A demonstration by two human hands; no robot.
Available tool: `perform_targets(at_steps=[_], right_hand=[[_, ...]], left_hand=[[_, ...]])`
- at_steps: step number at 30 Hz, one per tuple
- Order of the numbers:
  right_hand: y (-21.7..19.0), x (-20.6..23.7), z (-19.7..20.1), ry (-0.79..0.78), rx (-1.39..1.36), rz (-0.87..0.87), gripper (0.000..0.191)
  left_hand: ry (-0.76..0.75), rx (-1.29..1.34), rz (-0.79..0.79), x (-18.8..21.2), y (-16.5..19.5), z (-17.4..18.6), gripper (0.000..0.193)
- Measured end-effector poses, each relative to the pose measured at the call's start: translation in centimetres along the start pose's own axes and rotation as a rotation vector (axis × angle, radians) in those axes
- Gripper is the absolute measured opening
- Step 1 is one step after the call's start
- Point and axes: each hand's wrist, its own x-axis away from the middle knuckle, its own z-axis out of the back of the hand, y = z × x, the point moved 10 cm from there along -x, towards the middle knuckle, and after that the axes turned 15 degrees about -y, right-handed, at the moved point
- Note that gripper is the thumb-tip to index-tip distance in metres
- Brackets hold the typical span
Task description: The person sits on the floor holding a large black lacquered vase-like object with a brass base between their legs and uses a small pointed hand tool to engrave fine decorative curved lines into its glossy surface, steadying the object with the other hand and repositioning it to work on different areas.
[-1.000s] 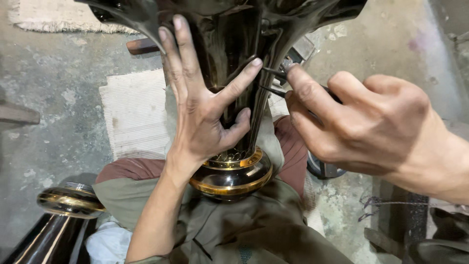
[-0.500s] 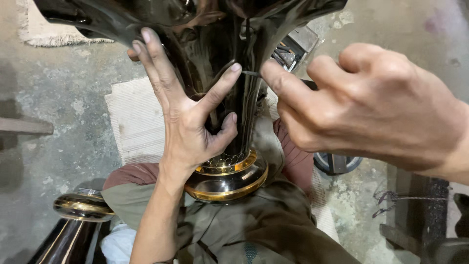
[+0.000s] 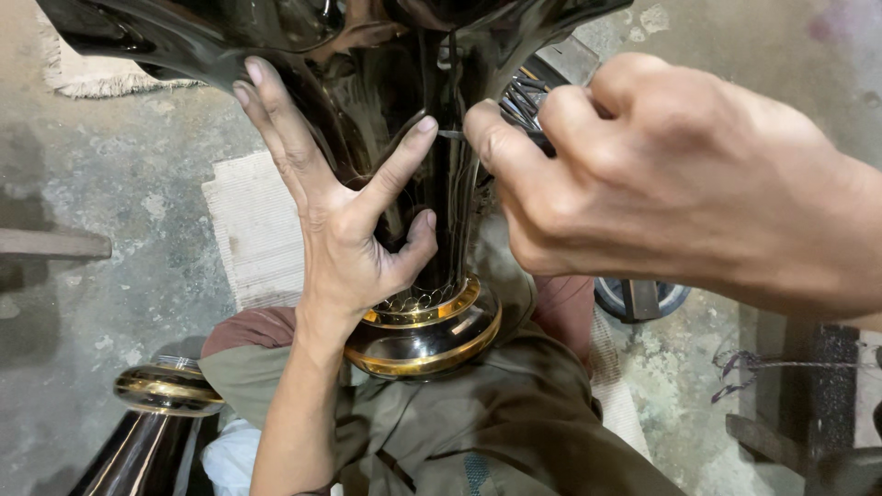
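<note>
My left hand is spread flat against the narrow stem of the glossy black vase, fingers splayed up the flare and thumb hooked round the front, so it braces the glass rather than closing on it. The vase stands upright on my lap, its gold-banded foot seated in the olive cloth over my legs. My right hand is closed into a tight pinch on a thin metal tool, whose tip meets the stem just beside my left index fingertip; behind my knuckles a bundle of dark rods shows, and I cannot tell whether that hand holds them too. To do this well, I judge the left palm should keep firm, even pressure so the stem cannot rock or turn, while the right works from the fingertips with a light touch, the tip kept close to the steadying finger as a guide. A slip could scratch the gloss, so short strokes seem wiser. A second black vase with a gold band lies near my left knee, above the concrete floor.
</note>
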Motion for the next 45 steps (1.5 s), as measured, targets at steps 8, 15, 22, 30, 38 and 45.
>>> perform_targets(at_steps=[8,15,22,30,38,45], right_hand=[[2.4,1.5,-2.9,-0.124,-0.539,-0.188,0.048],[5.5,7.9,-11.0,0.521,-1.378,-0.588,0.05],[3.7,6.1,-18.2,0.986,-1.464,-0.713,0.027],[5.2,4.3,-11.7,1.072,-1.308,-0.654,0.01],[7.9,0.3,-1.8,0.975,-1.059,-0.482,0.011],[8.1,-3.5,4.3,0.833,-0.895,-0.351,0.028]], left_hand=[[0.106,0.041,-0.023,1.6,-1.7,-0.6,0.091],[0.072,0.406,0.144,4.0,-4.4,-2.2,0.132],[0.01,0.799,0.12,3.8,-5.5,-3.9,0.134],[0.058,0.798,0.082,3.9,-6.0,-3.8,0.136],[0.014,1.113,0.065,3.7,-9.5,-6.4,0.128],[-0.104,1.527,0.095,4.7,-13.3,-11.1,0.112]])
